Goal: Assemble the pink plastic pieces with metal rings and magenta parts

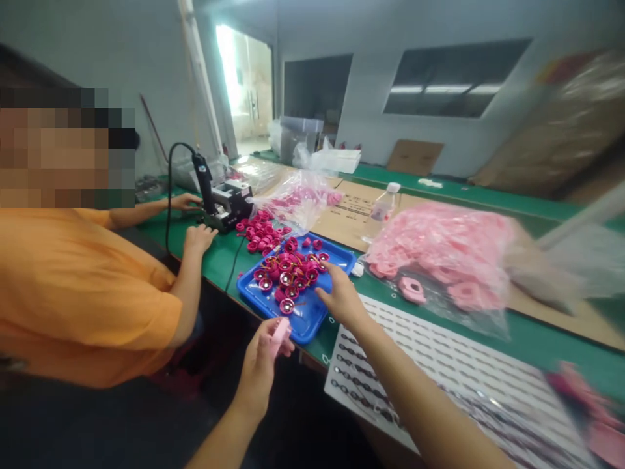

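My left hand [263, 355] is closed around a light pink plastic piece [280, 332], held just in front of the table edge. My right hand [339, 293] reaches over the blue tray [312, 316], fingertips among several dark pink round parts [290, 277] with gold centres; its fingers are curled over them and I cannot see whether one is pinched. More dark pink parts [261, 234] lie loose on the green table beyond the tray.
A person in an orange shirt [83, 293] sits at left, both hands by a black machine [229, 205]. A bag of light pink pieces [439, 254], a white perforated sheet [439, 378], a small bottle [383, 208] and cardboard lie on the table.
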Demonstrator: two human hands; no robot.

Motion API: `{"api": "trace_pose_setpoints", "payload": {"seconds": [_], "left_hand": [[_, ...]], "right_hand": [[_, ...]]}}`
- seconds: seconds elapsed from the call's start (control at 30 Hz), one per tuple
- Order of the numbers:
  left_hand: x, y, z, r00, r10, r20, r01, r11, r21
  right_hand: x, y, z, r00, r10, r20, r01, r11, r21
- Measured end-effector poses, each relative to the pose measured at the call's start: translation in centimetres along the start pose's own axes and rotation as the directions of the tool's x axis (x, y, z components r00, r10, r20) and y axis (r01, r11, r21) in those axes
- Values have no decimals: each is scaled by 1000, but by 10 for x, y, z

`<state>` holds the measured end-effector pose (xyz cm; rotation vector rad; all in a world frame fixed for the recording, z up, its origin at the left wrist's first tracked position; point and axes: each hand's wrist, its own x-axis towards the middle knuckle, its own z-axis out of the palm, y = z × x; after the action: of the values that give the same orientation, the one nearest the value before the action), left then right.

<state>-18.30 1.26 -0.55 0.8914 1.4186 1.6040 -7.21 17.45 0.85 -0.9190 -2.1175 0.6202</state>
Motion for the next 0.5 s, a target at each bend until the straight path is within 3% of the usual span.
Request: {"api": "trace_pose_setpoints", "payload": {"seconds": [0.1,0.23,0.37,0.5], "left_hand": [[-3,-2,2,998,-58,0,57,976,-210],[0,-2,7,995,-98,-11,91,957,-277],[5,0,18,993,-119,-24,104,935,-338],[0,3,42,989,-137,56,147,891,-429]], "right_hand": [[20,11,15,999,-30,12,30,1000,5],[21,12,15,999,-43,-22,43,999,10],[-5,-7,-8,997,-30,-65,32,999,30],[-54,-37,-39,996,57,-62,-46,985,166]]}}
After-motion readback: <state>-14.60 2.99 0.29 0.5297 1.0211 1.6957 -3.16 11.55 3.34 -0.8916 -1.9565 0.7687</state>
